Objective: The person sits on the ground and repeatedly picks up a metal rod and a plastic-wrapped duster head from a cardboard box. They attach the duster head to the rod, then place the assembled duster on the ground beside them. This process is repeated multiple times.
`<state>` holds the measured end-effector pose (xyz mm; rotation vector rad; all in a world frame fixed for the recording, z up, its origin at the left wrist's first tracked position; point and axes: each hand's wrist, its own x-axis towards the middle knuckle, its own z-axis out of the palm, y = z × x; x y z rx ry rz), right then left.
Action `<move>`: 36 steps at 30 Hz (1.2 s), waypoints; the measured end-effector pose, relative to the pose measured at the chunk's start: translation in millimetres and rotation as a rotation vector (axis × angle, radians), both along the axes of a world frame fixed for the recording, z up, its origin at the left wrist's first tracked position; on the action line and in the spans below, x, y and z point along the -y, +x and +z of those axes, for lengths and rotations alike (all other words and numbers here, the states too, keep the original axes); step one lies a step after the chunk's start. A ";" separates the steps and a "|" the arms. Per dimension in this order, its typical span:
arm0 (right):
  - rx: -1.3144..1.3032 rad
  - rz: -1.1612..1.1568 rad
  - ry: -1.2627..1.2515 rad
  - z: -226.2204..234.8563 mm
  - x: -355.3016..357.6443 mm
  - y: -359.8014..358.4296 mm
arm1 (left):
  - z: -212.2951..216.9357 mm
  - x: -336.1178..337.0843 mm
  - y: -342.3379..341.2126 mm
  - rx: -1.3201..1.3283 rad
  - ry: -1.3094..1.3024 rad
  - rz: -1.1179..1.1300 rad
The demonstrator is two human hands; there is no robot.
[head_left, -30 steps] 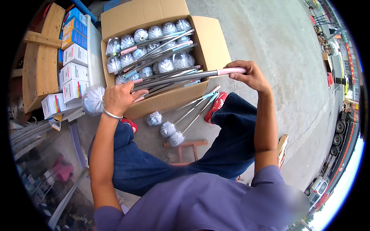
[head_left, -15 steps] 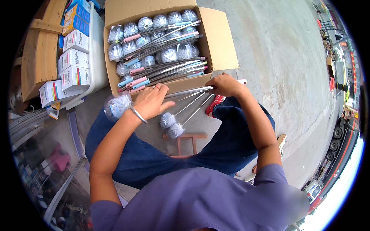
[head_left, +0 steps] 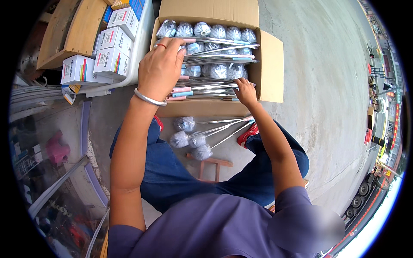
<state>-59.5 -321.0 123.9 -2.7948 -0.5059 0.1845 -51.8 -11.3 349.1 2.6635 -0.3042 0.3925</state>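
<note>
Head view: my left hand (head_left: 160, 69) is over the left end of the cardboard box (head_left: 270, 64), fingers curled down onto the brushes (head_left: 211, 51) packed inside; whether it actually clamps a handle I can't tell, the palm hides it. My right hand (head_left: 246, 91) sits at the box's near wall, fingertips pinched on the metal handles (head_left: 206, 88) lying across the bottom rows. To do this well, I'd keep the handles parallel to the box's long side and the wrapped heads together at the far row, so nothing jams crosswise. 4 loose brushes (head_left: 189, 139) lie on the floor between my knees, just short of the box. Edges: upright flap on the right, white boxes (head_left: 111, 53) tight on the left. Open concrete (head_left: 327, 99) to the right is the free side.
</note>
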 end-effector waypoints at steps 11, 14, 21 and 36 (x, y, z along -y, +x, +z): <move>-1.147 -0.281 0.798 106.5 22.7 8.3 | -24.5 -24.1 5.9 -0.242 0.159 0.011; -1.291 -0.316 1.438 174.8 28.3 -13.5 | -47.0 -20.5 3.0 -0.328 0.252 -0.072; -0.387 -0.197 1.403 225.5 32.5 -12.5 | -123.3 19.5 3.3 -0.696 0.081 -0.237; -0.024 -0.600 0.990 231.6 65.8 -23.2 | -332.6 185.6 61.6 -0.563 -0.286 0.440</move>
